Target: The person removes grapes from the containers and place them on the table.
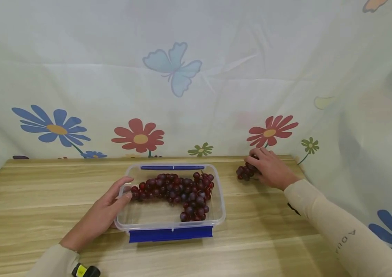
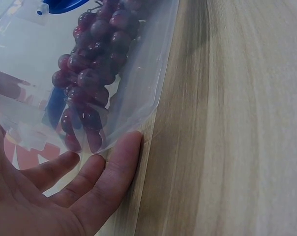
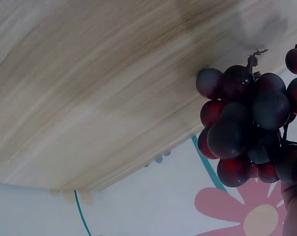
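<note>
A clear plastic food container (image 1: 147,215) with blue side clips stands on the table, a large heap of dark red grapes (image 1: 168,188) inside it. At the container's left end is my left hand (image 1: 100,213), thumb and index finger over the rim. The left wrist view shows other fingers (image 2: 111,187) of that hand against the outer wall, below the grapes. Off to the right, near the table's back edge, my right hand (image 1: 268,167) holds a smaller bunch of grapes (image 3: 252,128). A finger shows under this bunch in the right wrist view; the other fingers are hidden there.
The wooden table (image 1: 61,192) ends at a pale cloth backdrop (image 1: 216,96) printed with flowers and a butterfly. More of the cloth hangs at the right side, beside the right sleeve (image 1: 348,231). A black and yellow band (image 1: 85,270) is on the left wrist.
</note>
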A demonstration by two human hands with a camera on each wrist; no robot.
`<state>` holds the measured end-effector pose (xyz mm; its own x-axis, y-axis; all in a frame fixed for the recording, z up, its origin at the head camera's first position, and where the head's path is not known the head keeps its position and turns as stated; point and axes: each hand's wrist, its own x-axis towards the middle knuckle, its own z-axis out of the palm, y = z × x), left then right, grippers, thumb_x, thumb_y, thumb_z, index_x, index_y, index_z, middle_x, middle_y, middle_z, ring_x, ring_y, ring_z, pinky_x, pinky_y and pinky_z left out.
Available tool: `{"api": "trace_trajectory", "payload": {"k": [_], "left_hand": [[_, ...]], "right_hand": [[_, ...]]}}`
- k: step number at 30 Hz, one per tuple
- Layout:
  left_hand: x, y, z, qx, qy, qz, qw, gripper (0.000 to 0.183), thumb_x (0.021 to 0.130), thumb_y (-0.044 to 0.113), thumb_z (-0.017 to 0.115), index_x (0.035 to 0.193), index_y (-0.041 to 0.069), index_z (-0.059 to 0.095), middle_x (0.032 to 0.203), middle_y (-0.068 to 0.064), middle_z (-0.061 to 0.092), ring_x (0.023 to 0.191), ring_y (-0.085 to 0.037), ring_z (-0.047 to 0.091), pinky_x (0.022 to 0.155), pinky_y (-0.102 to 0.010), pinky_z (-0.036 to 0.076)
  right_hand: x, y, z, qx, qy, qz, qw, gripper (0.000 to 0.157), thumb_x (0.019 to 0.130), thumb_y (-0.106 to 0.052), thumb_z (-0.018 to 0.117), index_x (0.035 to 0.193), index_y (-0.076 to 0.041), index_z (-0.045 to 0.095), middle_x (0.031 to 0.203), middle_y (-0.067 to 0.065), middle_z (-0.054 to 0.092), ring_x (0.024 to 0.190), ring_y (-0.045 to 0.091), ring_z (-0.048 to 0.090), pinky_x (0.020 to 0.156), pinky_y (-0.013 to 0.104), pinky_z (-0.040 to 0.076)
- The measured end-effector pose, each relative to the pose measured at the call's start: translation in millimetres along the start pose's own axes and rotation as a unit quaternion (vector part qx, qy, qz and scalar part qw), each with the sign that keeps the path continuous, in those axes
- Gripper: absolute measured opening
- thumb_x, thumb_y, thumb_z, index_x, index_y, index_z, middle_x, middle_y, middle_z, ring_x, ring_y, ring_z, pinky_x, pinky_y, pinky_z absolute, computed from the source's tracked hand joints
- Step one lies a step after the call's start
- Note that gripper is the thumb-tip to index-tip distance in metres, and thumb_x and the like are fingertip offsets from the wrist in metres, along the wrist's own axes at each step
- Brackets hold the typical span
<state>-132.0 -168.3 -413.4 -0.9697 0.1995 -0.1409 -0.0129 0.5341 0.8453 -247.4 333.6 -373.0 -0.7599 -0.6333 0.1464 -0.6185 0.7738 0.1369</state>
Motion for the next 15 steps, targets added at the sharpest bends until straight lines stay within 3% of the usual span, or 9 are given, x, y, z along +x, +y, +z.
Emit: {"api": "trace_trajectory", "payload": {"k": [15], "left_hand": [[-0.5,-0.3,0.4,0.004,0.001,0.0,1.0,0.056,0.111,0.052,0.042,0.162,0.036,0.026,0.165,-0.022,0.037,0.147,-0.056,0.04,0.106,-0.076,0.041]], "right_hand": [[6,-15,7.1,0.016,0.0,0.008,1.0,0.047,0.085,-0.011,0.087,0.124,-0.019,0.062,0.123,0.011,0.06,0.112,0.032,0.058,0.095,0.053,0.055]]}}
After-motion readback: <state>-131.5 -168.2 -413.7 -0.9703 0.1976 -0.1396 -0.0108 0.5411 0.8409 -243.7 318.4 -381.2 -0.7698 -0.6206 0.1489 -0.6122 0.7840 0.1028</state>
